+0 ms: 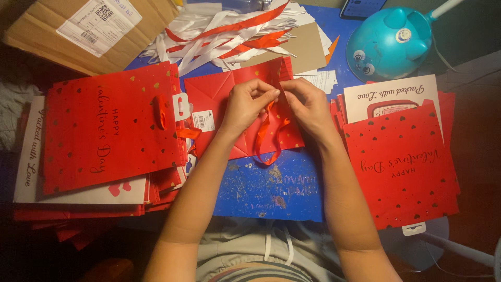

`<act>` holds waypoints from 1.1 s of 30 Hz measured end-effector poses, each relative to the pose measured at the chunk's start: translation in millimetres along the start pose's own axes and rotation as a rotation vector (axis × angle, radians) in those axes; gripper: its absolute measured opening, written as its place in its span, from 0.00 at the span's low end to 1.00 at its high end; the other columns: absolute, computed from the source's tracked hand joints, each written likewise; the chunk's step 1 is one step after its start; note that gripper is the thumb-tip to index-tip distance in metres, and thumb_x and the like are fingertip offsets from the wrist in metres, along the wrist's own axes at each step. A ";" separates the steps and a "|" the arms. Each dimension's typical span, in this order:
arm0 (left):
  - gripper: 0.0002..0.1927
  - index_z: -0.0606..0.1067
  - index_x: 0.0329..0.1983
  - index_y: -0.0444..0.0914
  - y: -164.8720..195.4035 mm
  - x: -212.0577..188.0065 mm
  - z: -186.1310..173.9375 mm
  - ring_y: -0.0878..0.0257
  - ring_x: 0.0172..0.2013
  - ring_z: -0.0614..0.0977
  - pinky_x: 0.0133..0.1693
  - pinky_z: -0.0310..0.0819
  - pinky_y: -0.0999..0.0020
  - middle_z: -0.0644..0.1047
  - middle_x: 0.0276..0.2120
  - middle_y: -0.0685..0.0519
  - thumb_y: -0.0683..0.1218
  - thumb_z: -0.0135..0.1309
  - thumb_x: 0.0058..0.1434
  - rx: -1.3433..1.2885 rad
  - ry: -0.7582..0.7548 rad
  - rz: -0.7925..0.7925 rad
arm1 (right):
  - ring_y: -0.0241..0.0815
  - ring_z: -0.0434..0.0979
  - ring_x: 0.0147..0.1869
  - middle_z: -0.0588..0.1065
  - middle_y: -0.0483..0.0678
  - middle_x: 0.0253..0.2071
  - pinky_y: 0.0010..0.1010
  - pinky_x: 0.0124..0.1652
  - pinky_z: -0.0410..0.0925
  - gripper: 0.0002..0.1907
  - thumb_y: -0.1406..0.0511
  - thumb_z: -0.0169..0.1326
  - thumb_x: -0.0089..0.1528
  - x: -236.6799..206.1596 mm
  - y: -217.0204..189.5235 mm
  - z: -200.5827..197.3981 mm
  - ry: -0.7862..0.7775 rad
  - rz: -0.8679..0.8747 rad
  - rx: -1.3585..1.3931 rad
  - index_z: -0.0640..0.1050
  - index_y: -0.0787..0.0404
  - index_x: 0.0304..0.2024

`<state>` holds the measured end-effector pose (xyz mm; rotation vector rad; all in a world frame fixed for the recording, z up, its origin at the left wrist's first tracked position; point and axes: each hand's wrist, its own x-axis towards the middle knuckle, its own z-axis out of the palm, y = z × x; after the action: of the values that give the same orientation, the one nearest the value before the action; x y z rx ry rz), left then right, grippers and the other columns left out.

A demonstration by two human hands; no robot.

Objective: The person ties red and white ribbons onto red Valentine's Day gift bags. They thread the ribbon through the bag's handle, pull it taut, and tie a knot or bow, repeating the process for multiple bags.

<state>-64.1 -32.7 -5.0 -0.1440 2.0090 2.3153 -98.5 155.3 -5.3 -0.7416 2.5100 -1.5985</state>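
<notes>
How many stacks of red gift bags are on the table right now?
2. One stack of red bags lies beside the left hand, another stack beside the right hand. A single flat bag lies under both hands.

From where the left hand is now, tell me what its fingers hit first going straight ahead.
The left hand points toward the right hand, so its fingers would likely meet those fingers almost at once, over the flat red bag.
</notes>
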 end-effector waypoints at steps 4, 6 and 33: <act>0.11 0.76 0.45 0.34 0.8 3.6 2.7 0.74 0.30 0.79 0.32 0.72 0.77 0.81 0.31 0.55 0.45 0.61 0.66 -0.061 -0.023 0.086 | 0.43 0.81 0.47 0.79 0.53 0.42 0.30 0.47 0.71 0.07 0.71 0.56 0.65 1.0 -7.2 4.2 0.080 0.010 -0.099 0.79 0.66 0.45; 0.12 0.75 0.48 0.35 1.2 4.7 2.9 0.75 0.32 0.79 0.34 0.72 0.77 0.80 0.30 0.56 0.46 0.60 0.67 -0.097 -0.029 0.058 | 0.42 0.83 0.45 0.80 0.52 0.40 0.30 0.46 0.72 0.06 0.70 0.56 0.66 0.5 -10.7 5.8 0.101 0.027 -0.089 0.79 0.66 0.45; 0.09 0.74 0.51 0.38 0.6 5.0 -0.2 0.73 0.34 0.79 0.38 0.74 0.76 0.79 0.34 0.58 0.47 0.50 0.72 -0.156 -0.053 -0.081 | 0.34 0.78 0.56 0.75 0.49 0.55 0.26 0.52 0.72 0.25 0.76 0.49 0.65 1.8 -7.5 4.3 0.021 0.060 0.160 0.70 0.62 0.65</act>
<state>-69.2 -32.9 -5.0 -0.1680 1.7640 2.3971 -96.1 148.4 -0.3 -0.6272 2.3583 -1.7687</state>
